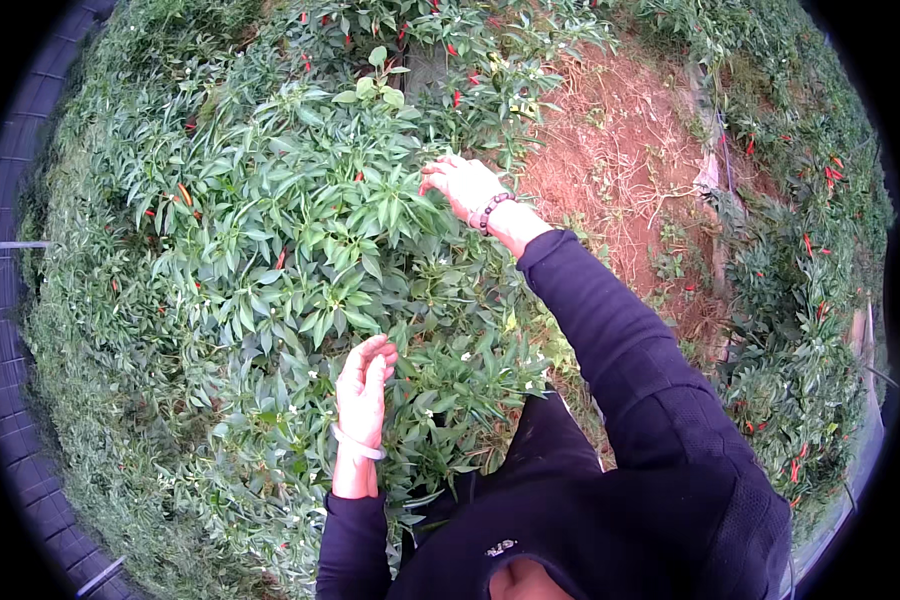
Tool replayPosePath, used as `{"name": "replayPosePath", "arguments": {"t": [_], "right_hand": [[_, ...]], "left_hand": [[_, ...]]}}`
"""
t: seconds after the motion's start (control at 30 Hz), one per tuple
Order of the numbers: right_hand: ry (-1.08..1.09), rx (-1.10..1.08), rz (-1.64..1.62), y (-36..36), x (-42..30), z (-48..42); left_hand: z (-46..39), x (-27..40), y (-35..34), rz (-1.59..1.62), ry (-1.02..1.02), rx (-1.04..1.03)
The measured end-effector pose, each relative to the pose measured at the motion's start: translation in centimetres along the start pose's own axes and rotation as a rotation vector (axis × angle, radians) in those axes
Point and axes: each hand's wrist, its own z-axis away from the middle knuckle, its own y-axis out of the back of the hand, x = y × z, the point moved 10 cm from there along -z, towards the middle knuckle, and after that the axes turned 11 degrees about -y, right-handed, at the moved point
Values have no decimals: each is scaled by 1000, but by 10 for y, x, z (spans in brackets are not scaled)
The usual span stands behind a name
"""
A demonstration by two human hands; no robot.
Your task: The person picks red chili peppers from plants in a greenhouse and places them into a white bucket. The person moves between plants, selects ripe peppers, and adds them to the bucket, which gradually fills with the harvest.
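Dense chili pepper plants with green leaves, small white flowers and scattered red pods lie in front of me. My right hand reaches over the bed's right side, palm down, its bent fingers beside the upper leaves; no pod shows in it. A dark beaded bracelet circles that wrist. Lower down, my left hand hovers over the foliage with its fingers curled and thumb alongside. Whether anything sits inside that curl cannot be seen. The left wrist wears a pale bangle. One orange-red chili pepper hangs among leaves at the left.
Right of the plants runs a reddish soil path strewn with dry stems. Beyond it stands another row of chili plants with red pods. Dark ground sheeting borders the far left. My dark-trousered leg stands against the near foliage.
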Motion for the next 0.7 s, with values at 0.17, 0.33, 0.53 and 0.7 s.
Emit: {"name": "replayPosePath", "arguments": {"t": [0.17,0.33,0.53,0.7], "right_hand": [[43,-587,526,-93,-6,-14],[-51,-444,75,-48,-37,39],[-131,-404,3,-11,-73,83],[-334,-813,-161,-24,-87,112]], "left_hand": [[-34,17,4,-62,-161,-41],[-86,39,-35,-522,-520,-143],[-112,-2,-73,-966,-444,-463],[-87,-5,-70,-1108,-415,-535]]}}
